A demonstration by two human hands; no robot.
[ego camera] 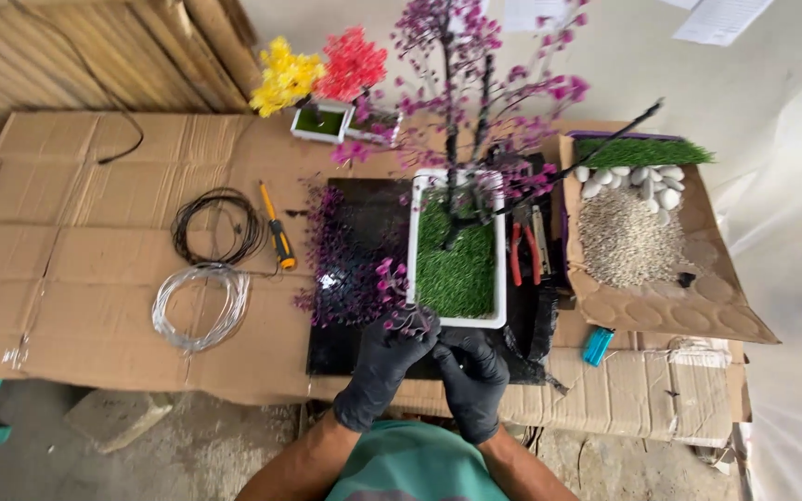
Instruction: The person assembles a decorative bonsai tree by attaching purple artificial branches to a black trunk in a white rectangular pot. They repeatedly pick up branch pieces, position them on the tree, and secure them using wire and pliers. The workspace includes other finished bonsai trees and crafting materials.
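Planter (497, 278) (holding a tree (461, 111)) sits left of pliers (524, 246).

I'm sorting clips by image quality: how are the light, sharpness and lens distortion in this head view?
Head view: soft, even daylight with faint shadows and no glare; the table edge bows from wide-angle distortion; the gloved left hand and right hand read sharp, while the fine purple sprig between them is slightly soft.

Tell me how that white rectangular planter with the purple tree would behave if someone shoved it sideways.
The white planter probably tips rather than slides: the purple tree rises tall above a narrow base. Its thin blossom branches look springy and would likely sway. The black sheet beneath may drag along with it.
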